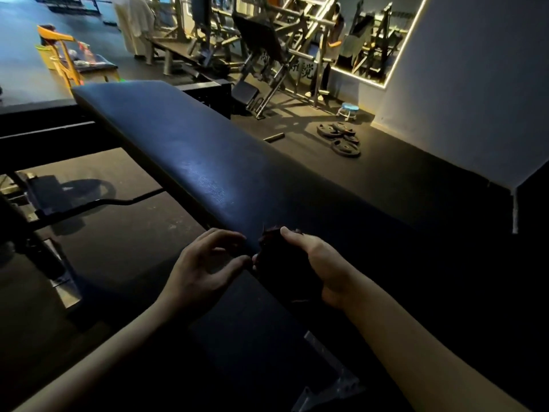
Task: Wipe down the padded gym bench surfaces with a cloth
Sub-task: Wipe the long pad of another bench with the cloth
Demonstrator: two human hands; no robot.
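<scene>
A long black padded bench back (190,156) runs from upper left toward me, with a second lower pad (249,328) beneath my hands. My right hand (320,263) is shut on a dark bunched cloth (279,257), which sits at the near end of the long pad. Just left of the cloth, my left hand (205,263) hovers with its fingers curled and apart; the fingertips are close to the cloth, and whether they touch it is unclear in the dim light.
Weight plates (341,138) and a small bar (273,137) lie on the dark floor at the right, near a blue stool (348,110). Machines (267,46) fill the back. A yellow-framed bench (74,63) stands far left. A black frame (47,135) and metal brackets (326,382) adjoin the bench.
</scene>
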